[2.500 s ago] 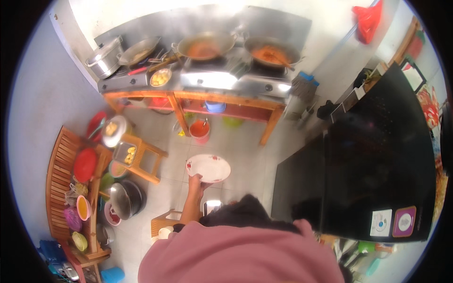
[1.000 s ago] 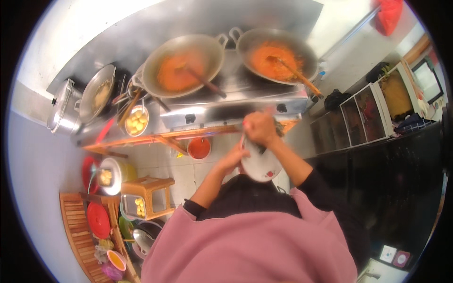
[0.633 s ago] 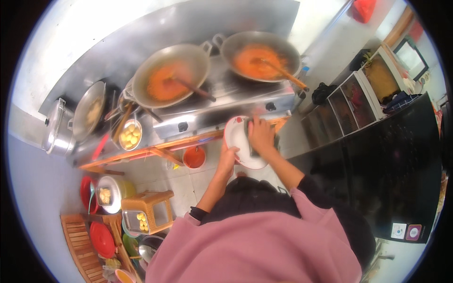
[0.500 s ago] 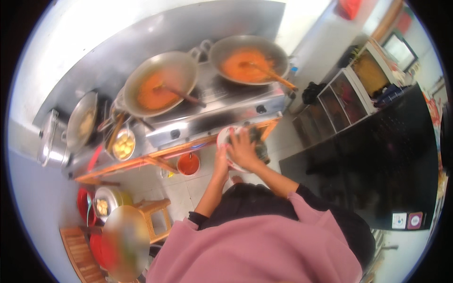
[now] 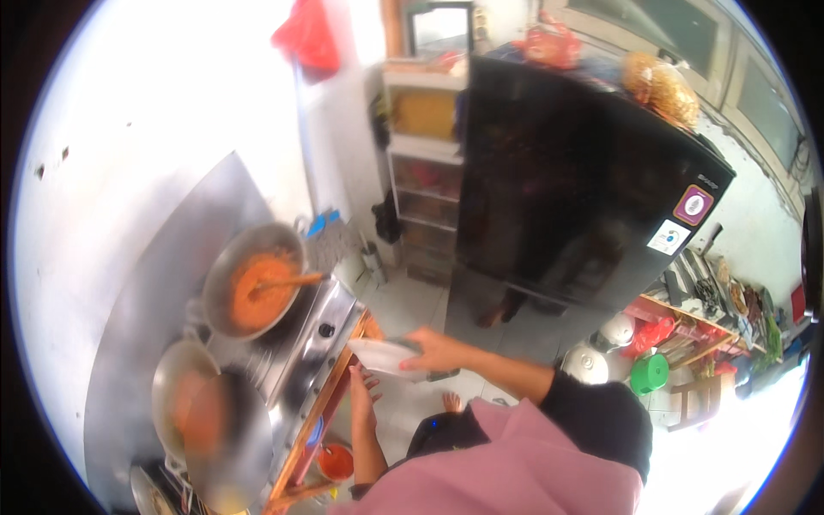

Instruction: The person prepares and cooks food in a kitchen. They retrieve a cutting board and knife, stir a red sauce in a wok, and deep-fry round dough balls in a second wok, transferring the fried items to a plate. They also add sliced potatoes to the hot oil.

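My right hand (image 5: 435, 352) grips a white plate (image 5: 378, 359) by its right side, in front of the stove's wooden edge. The plate is tilted, and a dark item by it is too blurred to name. Just below the plate, my left hand (image 5: 364, 396) has its fingers spread and holds nothing. On the stove (image 5: 322, 322) stands a wok (image 5: 296, 249) of orange sauce, with a wooden-handled utensil (image 5: 296, 281) resting in it. A second wok (image 5: 167, 378) with orange food is nearer, partly hidden by a blurred patch.
A tall black fridge (image 5: 575, 180) stands ahead to the right, beside a drawer cabinet (image 5: 425, 176). An orange bucket (image 5: 335, 462) sits on the floor by the stove's wooden frame. Pots (image 5: 586, 365) and a green container (image 5: 650, 373) are at the right.
My view has swung to the right, bringing the fridge to the middle. My left hand has come away from the plate, while my right hand now grips its side.
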The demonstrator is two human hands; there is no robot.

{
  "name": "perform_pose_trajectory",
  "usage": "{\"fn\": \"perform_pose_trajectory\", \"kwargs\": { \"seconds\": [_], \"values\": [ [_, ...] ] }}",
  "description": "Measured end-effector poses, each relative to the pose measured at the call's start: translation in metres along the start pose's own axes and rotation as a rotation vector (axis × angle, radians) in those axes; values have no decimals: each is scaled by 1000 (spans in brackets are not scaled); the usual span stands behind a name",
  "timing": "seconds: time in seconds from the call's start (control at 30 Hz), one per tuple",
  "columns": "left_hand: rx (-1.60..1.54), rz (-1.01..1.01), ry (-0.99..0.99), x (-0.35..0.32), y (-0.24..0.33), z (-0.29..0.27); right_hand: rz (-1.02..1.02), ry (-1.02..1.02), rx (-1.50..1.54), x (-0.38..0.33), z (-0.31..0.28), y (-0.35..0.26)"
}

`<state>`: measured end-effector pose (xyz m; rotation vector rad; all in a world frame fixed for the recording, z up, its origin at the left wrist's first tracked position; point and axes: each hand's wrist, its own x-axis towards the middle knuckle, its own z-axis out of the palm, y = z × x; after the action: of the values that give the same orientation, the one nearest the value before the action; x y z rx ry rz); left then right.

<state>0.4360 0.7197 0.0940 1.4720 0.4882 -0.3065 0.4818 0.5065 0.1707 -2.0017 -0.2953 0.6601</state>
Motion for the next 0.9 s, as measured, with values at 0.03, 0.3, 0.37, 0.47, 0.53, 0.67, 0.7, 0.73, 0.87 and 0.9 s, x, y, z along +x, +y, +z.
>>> {"fn": "perform_pose_trajectory", "kwargs": {
  "seconds": [0.03, 0.3, 0.37, 0.47, 0.53, 0.67, 0.7, 0.73, 0.87, 0.9],
  "values": [
    [-44, -20, -141, 4, 6, 13, -119, 342, 68, -11, -21, 3],
    [-662, 98, -677, 43, 41, 158, -103, 692, 868, -111, -115, 52],
    [-644, 88, -694, 56, 56, 188, 144, 778, 189, -142, -127, 70],
    [-350, 309, -749, 55, 66, 228, 107, 1195, 182, -186, -131, 81],
    [-121, 333, -731, 44, 66, 261, -96, 1597, 509, -204, -122, 74],
    [17, 459, -960, -6, 46, 319, 44, 1239, -132, -205, -96, 50],
    [26, 511, -1014, -15, 48, 329, 330, 1277, -702, -205, -93, 50],
    [33, 563, -1067, -28, 47, 338, 321, 1407, -644, -208, -94, 55],
    [282, 619, -1361, -53, 63, 352, 623, 1687, -672, -244, -123, 115],
    [261, 667, -1391, -59, 64, 354, 729, 1711, -651, -254, -128, 133]
  ]
}}
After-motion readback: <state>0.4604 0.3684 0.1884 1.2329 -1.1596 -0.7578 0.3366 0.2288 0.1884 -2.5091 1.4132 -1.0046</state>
